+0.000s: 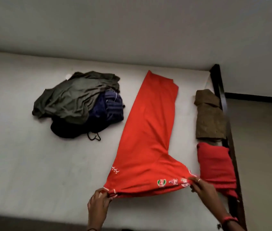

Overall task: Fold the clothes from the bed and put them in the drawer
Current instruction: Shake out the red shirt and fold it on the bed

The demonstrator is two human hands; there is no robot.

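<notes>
While the red T-shirt (148, 130) lies stretched lengthways on the white bed (31, 164), both hands hold up its near end. The left hand (98, 204) pinches the near left corner between curled fingers and thumb, and the right hand (202, 185) pinches the near right edge beside the printed badges. To its left sits a heap of unfolded clothes (78, 104), olive-grey on top. To its right, against the dark bed frame (222, 97), lie a folded brown garment (209, 117) and a folded red garment (215, 165).

My forearms (93, 220) run off the bottom edge. The prints (173, 181) on the red garment (148, 130) are too blurred to read; an olive top (75, 99) half-buries darker clothes (106, 109).
</notes>
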